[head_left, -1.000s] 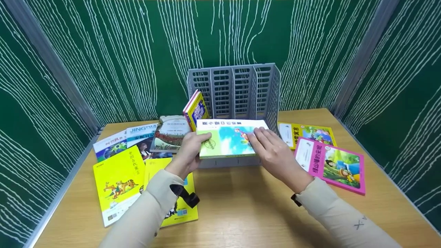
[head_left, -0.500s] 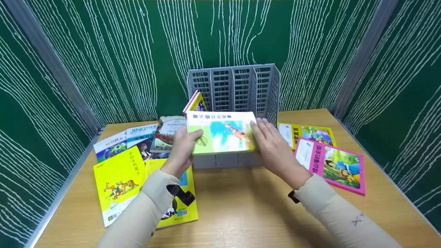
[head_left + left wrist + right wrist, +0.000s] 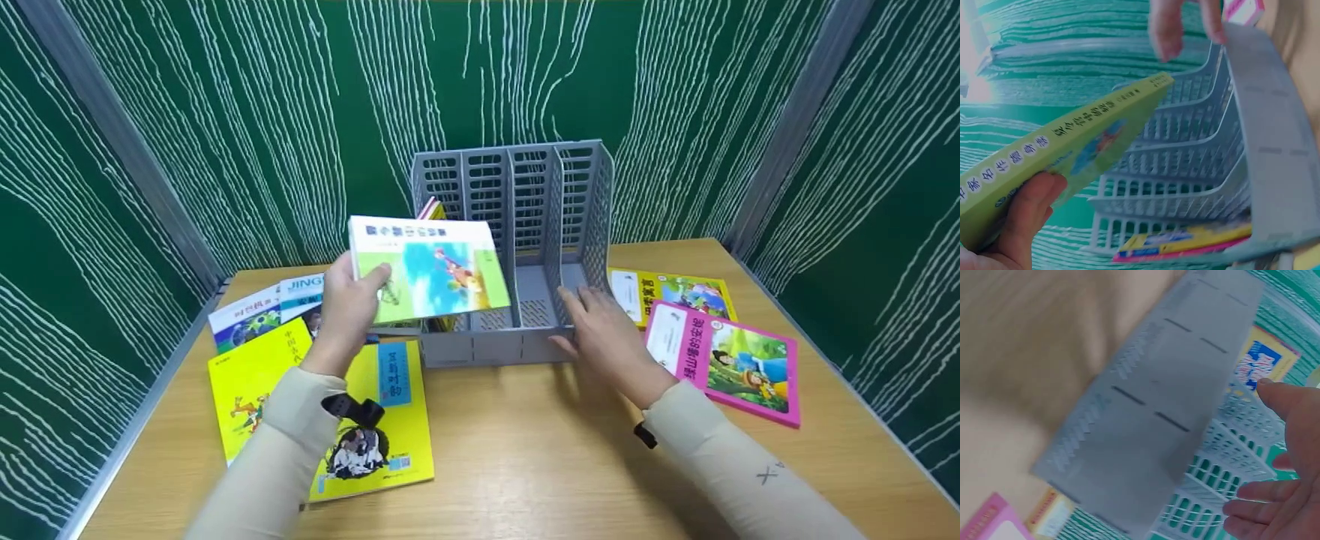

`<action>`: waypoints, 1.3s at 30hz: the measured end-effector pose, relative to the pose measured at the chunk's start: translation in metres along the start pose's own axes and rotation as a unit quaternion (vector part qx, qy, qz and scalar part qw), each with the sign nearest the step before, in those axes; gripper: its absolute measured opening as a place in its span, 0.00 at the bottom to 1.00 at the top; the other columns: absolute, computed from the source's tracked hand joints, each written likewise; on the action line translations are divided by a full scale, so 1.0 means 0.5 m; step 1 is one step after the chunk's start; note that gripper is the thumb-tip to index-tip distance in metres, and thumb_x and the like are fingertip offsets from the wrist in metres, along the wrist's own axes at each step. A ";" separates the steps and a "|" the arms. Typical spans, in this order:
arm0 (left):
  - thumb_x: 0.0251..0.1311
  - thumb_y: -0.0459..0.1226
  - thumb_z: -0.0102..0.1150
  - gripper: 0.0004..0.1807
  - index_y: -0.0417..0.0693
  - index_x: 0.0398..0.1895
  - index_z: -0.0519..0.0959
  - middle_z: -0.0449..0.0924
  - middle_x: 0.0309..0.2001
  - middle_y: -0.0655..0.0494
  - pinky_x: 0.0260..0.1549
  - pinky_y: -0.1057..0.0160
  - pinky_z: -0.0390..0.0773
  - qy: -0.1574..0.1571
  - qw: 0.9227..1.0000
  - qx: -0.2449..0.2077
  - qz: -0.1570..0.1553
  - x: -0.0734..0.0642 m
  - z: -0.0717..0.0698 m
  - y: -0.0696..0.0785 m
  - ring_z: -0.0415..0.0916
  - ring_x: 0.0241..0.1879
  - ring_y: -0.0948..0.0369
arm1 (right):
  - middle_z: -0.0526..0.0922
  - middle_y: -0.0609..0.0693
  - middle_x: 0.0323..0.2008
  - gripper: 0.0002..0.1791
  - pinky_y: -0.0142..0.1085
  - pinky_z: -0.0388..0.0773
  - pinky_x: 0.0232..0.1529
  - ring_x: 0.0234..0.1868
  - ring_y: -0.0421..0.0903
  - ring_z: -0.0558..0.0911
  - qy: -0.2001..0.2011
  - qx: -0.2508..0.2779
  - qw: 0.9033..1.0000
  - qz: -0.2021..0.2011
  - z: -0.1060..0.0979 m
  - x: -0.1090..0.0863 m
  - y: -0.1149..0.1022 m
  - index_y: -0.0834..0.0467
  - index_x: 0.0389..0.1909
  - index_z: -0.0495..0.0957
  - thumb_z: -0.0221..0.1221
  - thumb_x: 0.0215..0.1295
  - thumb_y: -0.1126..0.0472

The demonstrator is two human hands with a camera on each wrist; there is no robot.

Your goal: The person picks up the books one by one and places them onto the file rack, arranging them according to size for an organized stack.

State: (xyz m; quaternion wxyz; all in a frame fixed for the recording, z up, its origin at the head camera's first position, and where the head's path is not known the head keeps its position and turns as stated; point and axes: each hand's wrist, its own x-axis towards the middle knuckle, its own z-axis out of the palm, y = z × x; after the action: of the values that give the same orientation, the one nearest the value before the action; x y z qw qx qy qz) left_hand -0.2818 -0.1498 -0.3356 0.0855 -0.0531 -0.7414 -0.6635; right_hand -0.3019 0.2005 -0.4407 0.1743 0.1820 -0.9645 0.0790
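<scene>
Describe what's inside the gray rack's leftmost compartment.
Books with yellow and pink edges show there. In the head view, the held book covers most of them; in the left wrist view, the rack's front wall hides their near ends.

One rack [image 3: 495, 349], four compartments [image 3: 535, 289], two grips [image 3: 345, 307] [image 3: 609, 337], one table [image 3: 517, 450], at least nine books [image 3: 442, 276] (some partly covered).

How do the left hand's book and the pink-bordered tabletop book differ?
The held book has a white and green cover; the pink-bordered book is framed in pink. The left hand holds the held book up; the pink-bordered book lies on the table. Both covers carry pictures.
</scene>
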 end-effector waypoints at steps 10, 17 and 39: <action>0.83 0.35 0.50 0.26 0.40 0.80 0.65 0.81 0.66 0.40 0.52 0.55 0.91 0.038 0.988 0.135 0.059 -0.011 -0.009 0.019 0.87 0.54 0.47 | 0.79 0.69 0.71 0.38 0.67 0.71 0.75 0.70 0.73 0.79 -0.112 0.059 0.990 0.059 0.045 0.001 0.028 0.59 0.81 0.68 0.47 0.85 0.36; 0.83 0.35 0.49 0.27 0.39 0.80 0.63 0.80 0.67 0.38 0.48 0.51 0.92 0.026 0.979 0.193 0.057 0.010 0.021 0.011 0.88 0.56 0.45 | 0.85 0.68 0.63 0.31 0.68 0.71 0.74 0.67 0.71 0.81 -0.119 0.054 0.990 0.052 0.062 0.005 0.035 0.60 0.71 0.77 0.43 0.89 0.43; 0.72 0.31 0.50 0.30 0.31 0.76 0.67 0.86 0.59 0.32 0.25 0.58 0.80 -0.029 0.932 0.362 -0.004 0.150 0.133 -0.036 0.87 0.36 0.49 | 0.79 0.49 0.26 0.19 0.52 0.81 0.45 0.32 0.51 0.79 -0.108 0.073 0.990 0.056 0.062 0.019 0.037 0.53 0.41 0.82 0.49 0.88 0.48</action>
State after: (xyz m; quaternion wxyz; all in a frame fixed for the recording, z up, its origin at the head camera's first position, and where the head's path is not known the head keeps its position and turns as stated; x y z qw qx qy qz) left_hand -0.3627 -0.0883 -0.3453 0.0751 -0.0349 -0.9336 -0.3486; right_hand -0.3268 0.2078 -0.4677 0.0509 0.1472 -0.9780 0.1386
